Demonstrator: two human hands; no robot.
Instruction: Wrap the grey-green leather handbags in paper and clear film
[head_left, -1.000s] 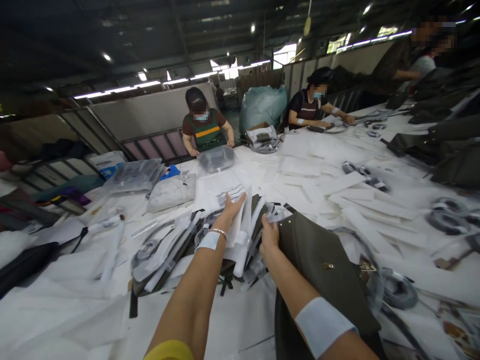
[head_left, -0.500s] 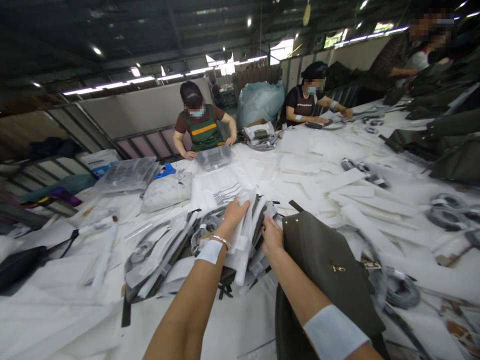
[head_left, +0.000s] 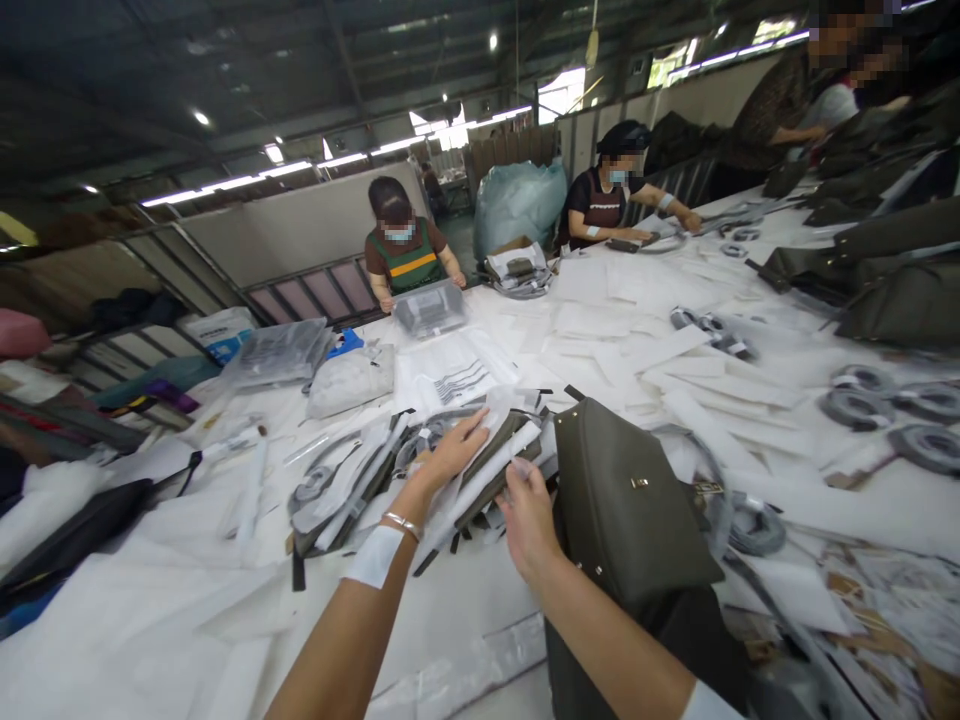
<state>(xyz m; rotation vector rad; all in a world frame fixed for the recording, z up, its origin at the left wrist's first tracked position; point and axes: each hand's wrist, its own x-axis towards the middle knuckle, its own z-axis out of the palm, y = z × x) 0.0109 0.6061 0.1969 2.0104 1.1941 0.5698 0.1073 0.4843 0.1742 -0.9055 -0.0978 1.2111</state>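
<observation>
Near the middle of the table lies a bundle of dark olive pieces and white wrapped rolls. My left hand rests on the bundle's left side, palm down with its fingers stretched out. My right hand is closed at the bundle's right edge, thumb and fingers pinched on its wrapping. Just right of it stands a dark olive bag with a small gold clasp. Another bundle of olive pieces, wrapped straps and paper lies to the left of my left hand.
Across the table, a person in a green apron holds a plastic-wrapped item. Another person works further right. Coiled wrapped straps and olive bags lie at the right, a white pouch at the left.
The bundle between my hands has tilted to the right and lies flatter. My left hand has opened out on it, and my right hand has moved lower. The view has shifted slightly.
</observation>
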